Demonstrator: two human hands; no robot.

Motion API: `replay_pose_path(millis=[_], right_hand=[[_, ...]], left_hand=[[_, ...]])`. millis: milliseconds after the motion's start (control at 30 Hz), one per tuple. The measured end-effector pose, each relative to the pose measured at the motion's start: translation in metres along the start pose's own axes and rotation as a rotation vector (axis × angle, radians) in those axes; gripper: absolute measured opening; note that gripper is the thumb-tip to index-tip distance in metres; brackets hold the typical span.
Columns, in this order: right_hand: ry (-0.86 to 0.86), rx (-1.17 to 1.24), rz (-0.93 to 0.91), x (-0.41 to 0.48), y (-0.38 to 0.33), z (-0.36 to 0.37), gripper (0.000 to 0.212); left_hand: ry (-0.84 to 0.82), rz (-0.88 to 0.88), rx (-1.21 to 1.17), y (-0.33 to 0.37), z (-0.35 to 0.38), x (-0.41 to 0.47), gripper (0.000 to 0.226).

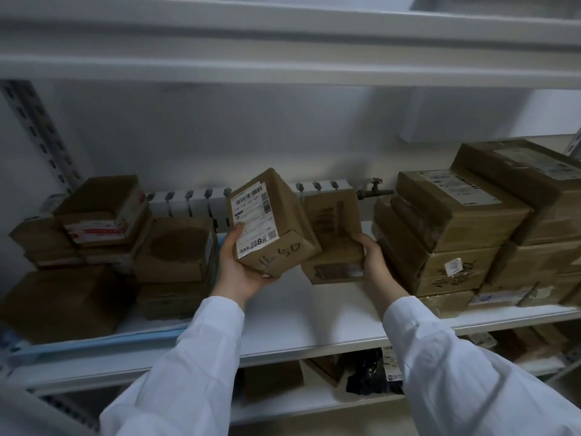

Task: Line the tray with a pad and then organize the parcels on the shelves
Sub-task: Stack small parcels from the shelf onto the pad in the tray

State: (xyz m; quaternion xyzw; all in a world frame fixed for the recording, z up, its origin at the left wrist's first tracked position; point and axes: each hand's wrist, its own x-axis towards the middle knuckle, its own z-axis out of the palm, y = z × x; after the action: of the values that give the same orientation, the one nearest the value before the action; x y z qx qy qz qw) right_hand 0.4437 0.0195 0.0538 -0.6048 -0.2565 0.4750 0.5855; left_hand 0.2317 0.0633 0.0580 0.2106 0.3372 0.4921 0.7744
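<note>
Left hand [242, 272] gripped a tilted, brown labelled parcel [273, 228]. Right hand [372, 259] clasped a plain parcel [333, 221] just beside it.

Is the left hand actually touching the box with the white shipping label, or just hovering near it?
Touching. The head view shows the left hand cupping the labelled box from below, its thumb lying on the white label.

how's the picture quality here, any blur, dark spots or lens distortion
Head view: dim overall, with the left box stack dark and soft; the labelled box in the left hand is sharpest, its barcode visible; the shelf bows from wide-angle distortion; no glare.
</note>
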Motion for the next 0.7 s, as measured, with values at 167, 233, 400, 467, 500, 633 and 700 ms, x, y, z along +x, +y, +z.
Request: replay_pose_path(millis=[167, 233, 400, 467, 500, 633, 700], right_hand=[[-0.013, 0.102, -0.014, -0.004, -0.004, 0.026, 0.030], [0.013, 0.100, -0.028, -0.006, -0.005, 0.040, 0.034], [0.050, 0.166, -0.060, -0.009, -0.003, 0.064, 0.030], [0.034, 0.209, -0.057, -0.013, -0.002, 0.076, 0.026], [0.028, 0.230, -0.063, -0.014, -0.001, 0.079, 0.024], [-0.026, 0.258, -0.089, -0.022, -0.001, 0.103, 0.026], [-0.042, 0.245, -0.096, -0.025, -0.003, 0.114, 0.034]], left_hand=[[-0.035, 0.012, -0.005, 0.033, 0.002, -0.018, 0.054], [-0.023, 0.040, 0.014, 0.048, -0.001, -0.027, 0.051], [0.057, 0.128, 0.133, 0.095, -0.024, -0.044, 0.046], [0.095, 0.146, 0.175, 0.111, -0.038, -0.052, 0.046], [0.115, 0.145, 0.186, 0.116, -0.042, -0.055, 0.045], [0.196, 0.118, 0.231, 0.132, -0.059, -0.063, 0.042], [0.250, 0.106, 0.250, 0.138, -0.067, -0.063, 0.049]])
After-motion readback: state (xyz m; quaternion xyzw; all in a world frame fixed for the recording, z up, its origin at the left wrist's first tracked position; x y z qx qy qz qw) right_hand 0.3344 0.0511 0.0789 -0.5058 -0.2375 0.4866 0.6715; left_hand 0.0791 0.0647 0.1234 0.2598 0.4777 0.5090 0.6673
